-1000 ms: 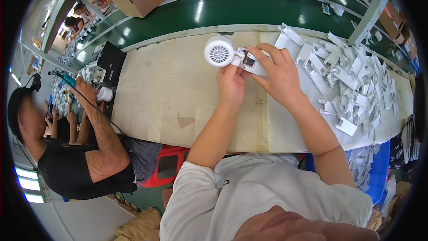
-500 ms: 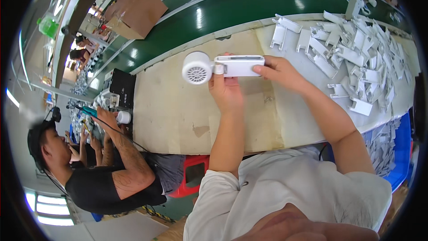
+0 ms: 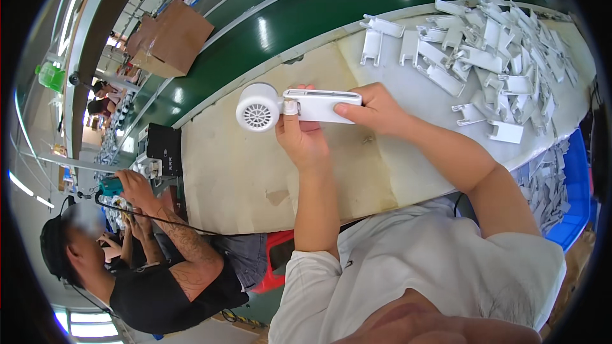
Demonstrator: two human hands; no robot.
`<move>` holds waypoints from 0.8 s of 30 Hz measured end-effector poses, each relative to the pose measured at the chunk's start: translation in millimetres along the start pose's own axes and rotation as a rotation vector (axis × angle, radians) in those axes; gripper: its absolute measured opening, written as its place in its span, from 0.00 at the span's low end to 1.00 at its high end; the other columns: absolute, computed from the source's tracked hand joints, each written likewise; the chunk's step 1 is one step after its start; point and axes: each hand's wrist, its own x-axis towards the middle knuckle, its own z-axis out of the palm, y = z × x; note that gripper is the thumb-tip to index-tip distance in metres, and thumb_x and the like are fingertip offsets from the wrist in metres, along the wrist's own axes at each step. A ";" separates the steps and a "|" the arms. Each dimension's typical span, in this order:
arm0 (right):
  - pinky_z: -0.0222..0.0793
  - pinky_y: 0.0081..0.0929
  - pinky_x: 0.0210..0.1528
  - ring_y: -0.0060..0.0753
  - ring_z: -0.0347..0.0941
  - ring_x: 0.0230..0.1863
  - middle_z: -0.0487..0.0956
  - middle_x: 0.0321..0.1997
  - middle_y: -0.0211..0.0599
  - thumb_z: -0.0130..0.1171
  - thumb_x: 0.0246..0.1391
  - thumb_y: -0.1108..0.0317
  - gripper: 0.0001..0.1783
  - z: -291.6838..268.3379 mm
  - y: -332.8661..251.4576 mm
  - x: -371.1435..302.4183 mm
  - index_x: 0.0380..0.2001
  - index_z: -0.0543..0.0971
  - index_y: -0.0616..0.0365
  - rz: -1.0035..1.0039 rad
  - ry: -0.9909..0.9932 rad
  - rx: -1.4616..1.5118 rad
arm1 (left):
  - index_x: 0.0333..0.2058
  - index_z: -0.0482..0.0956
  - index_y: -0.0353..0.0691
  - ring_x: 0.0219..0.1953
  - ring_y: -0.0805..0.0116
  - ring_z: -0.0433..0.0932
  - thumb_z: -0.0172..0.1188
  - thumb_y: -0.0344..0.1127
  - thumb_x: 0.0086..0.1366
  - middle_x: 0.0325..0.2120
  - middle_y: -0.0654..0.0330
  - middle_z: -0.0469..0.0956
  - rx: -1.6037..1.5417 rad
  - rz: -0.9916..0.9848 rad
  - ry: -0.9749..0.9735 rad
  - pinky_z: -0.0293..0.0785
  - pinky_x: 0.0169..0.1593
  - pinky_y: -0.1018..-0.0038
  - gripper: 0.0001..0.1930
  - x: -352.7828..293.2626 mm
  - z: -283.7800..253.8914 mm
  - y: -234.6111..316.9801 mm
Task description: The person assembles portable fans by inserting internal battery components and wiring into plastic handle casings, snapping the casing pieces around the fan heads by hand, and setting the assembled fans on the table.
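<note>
I hold a white handheld fan [image 3: 290, 106] above the beige worktable [image 3: 229, 172]. It has a round grilled head on the left and a flat rectangular handle on the right. My left hand [image 3: 303, 140] grips it from below near the joint between head and handle. My right hand [image 3: 373, 108] pinches the far end of the handle. The fan lies level, its grille turned toward me.
A heap of several white plastic handle shells [image 3: 491, 44] covers the table's right part. A green conveyor belt [image 3: 306, 19] runs behind the table, with cardboard boxes [image 3: 169, 38] beyond. A co-worker in black [image 3: 153, 280] sits at my left with a teal tool [image 3: 111, 186]. Blue bin [image 3: 570, 216] at right.
The fan's handle now looks closed and whole, where small parts showed a second ago. Both hands have stayed on it, and the view has shifted so the fan sits lower and more central.
</note>
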 end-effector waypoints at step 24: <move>0.64 0.45 0.52 0.56 0.65 0.53 0.67 0.53 0.52 0.45 0.52 0.60 0.19 -293.1 176.5 231.6 0.48 0.71 0.49 0.514 0.427 -1.219 | 0.40 0.71 0.34 0.50 0.48 0.67 0.52 0.26 0.48 0.48 0.51 0.70 2.059 0.870 -0.320 0.61 0.52 0.57 0.17 102.9 -146.1 38.8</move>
